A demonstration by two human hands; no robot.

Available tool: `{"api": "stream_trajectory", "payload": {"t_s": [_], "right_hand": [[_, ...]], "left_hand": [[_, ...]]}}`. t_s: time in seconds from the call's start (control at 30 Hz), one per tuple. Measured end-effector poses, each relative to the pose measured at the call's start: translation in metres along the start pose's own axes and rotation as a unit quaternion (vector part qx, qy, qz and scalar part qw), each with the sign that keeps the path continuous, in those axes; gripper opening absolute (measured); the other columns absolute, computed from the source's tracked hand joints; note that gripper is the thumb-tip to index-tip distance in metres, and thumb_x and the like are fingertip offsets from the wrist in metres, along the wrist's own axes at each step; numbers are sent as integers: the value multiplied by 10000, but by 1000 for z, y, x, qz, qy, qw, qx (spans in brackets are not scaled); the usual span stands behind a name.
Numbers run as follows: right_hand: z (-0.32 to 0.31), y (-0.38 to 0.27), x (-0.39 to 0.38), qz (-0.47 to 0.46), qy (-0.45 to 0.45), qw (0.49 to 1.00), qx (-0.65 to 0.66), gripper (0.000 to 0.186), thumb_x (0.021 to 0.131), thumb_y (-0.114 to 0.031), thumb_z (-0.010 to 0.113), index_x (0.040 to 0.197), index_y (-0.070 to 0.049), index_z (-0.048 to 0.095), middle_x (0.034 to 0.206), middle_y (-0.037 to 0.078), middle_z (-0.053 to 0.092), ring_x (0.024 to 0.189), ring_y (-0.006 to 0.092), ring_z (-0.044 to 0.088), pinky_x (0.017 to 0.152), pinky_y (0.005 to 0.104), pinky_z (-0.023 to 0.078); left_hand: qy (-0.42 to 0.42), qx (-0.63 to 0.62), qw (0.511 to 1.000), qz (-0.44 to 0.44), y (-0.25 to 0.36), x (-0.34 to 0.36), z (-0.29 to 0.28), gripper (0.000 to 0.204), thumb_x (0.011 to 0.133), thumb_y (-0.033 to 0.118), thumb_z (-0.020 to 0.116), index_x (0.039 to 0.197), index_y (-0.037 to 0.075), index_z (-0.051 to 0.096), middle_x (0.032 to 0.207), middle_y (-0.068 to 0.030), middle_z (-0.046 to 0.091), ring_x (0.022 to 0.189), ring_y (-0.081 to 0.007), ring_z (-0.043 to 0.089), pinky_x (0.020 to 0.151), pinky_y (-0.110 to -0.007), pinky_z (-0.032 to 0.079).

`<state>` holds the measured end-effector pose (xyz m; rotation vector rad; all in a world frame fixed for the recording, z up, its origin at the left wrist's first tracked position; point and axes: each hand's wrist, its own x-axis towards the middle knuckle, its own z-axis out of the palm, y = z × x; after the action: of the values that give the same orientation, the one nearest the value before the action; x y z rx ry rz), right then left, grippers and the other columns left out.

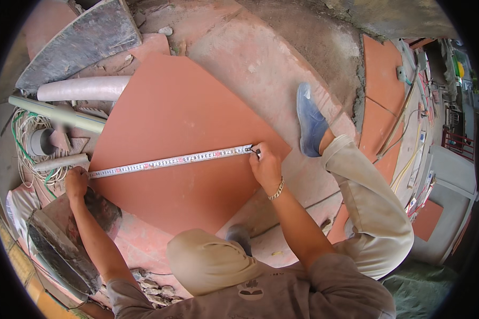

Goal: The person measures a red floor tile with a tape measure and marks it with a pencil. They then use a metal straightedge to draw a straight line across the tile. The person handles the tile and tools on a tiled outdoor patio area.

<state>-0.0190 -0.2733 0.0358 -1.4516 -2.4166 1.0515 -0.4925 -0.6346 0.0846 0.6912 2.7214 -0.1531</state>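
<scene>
The tape (167, 162) lies across the red slab (181, 111). Well apart, the left hand (77, 183) closes on it at the slab's edge; the right hand (266, 166) pinches its other end. Likely light and springy, it suits holding at these 2 points; the slab looks stiff, probably heavy.

Tape measure (171, 161), ctr. of frame: it has a row of blk. digits w/ some red marks. Shirt (261, 297), btm. ctr.: small print, not readable.
</scene>
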Motion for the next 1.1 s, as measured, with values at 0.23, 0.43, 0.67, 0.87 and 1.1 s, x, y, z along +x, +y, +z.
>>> {"api": "stream_trajectory", "payload": {"t_s": [0.23,0.43,0.67,0.87,1.1], "right_hand": [[-36,-44,58,-124,81,989,-14,167,857,-31,647,1022,-15,625,993,205,687,884,397,677,779,487,541],[-87,-90,91,-200,-8,972,-125,178,848,-52,648,1025,-37,659,978,202,687,886,409,670,784,502,538],[-179,-134,135,-238,-88,939,-230,163,869,-66,621,1024,-55,670,906,218,695,850,434,671,753,510,533],[-220,-59,119,-234,-102,957,-138,309,879,-38,674,1180,-106,675,916,164,696,788,349,679,717,422,533],[-100,50,34,-208,-117,971,-7,256,877,-34,701,1130,-52,669,955,168,712,814,323,707,716,397,560]], "left_hand": [[-6,12,999,-41,6,-2,5,179,823,141,654,912,23,755,928,-251,725,913,-426,710,838,-502,546],[35,2,999,-39,2,-6,11,188,844,160,672,930,17,758,959,-251,729,943,-427,707,863,-501,545],[23,-108,994,1,37,-52,-6,222,881,183,680,952,-25,719,853,-241,710,814,-387,710,752,-464,522],[-105,-410,902,-81,68,-183,33,118,910,104,668,890,-1,717,690,-30,622,616,-96,594,593,-289,485],[-262,-516,792,-194,13,-313,124,95,957,105,674,935,17,702,782,-16,668,617,-81,590,583,-241,501]]}}
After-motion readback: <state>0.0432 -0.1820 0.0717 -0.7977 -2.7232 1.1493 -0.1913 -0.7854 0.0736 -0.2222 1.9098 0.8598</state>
